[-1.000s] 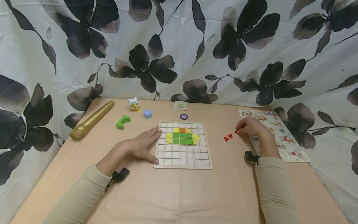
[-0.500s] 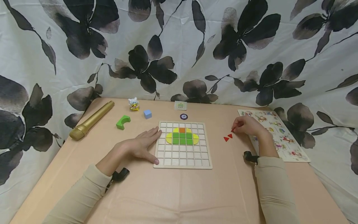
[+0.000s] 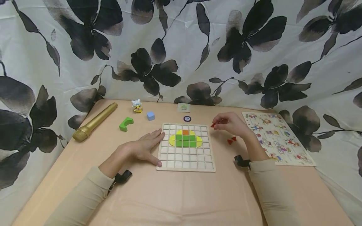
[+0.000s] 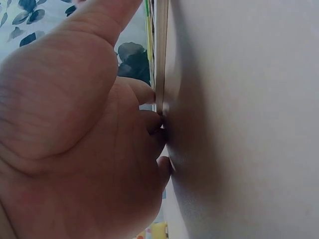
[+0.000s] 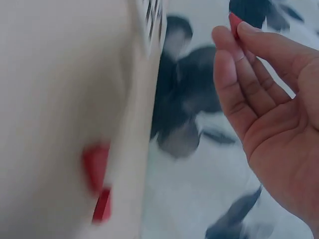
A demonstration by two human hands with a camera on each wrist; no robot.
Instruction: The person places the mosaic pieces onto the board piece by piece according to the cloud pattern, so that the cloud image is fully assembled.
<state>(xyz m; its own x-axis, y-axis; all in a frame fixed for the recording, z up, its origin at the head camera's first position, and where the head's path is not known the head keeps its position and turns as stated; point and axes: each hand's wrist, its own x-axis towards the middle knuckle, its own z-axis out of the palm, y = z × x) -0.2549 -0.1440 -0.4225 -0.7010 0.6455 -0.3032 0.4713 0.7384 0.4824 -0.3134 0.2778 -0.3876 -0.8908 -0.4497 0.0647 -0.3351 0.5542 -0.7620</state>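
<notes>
My right hand (image 3: 230,123) pinches a small red triangle piece (image 5: 234,24) between thumb and fingertip, close to the right edge of the white grid board (image 3: 185,160). Green squares (image 3: 185,140), yellow rounded pieces (image 3: 172,141) and one orange square (image 3: 185,132) form a shape in the board's upper half. My left hand (image 3: 142,149) lies with straight fingers along the board's left edge, its thumb at the lower left corner. Two more red triangles (image 3: 230,142) lie on the table below my right hand; they also show, blurred, in the right wrist view.
On the left are a gold microphone (image 3: 94,122), a green arch block (image 3: 126,124), a blue cube (image 3: 150,116) and a small figurine (image 3: 137,106). Behind the board lie a round dark token (image 3: 187,119) and a card (image 3: 183,108). A picture board (image 3: 282,141) sits at the right.
My right hand has picked up one red triangle from beside the other two and carried it left toward the grid board. My left hand stays at the board's edge.
</notes>
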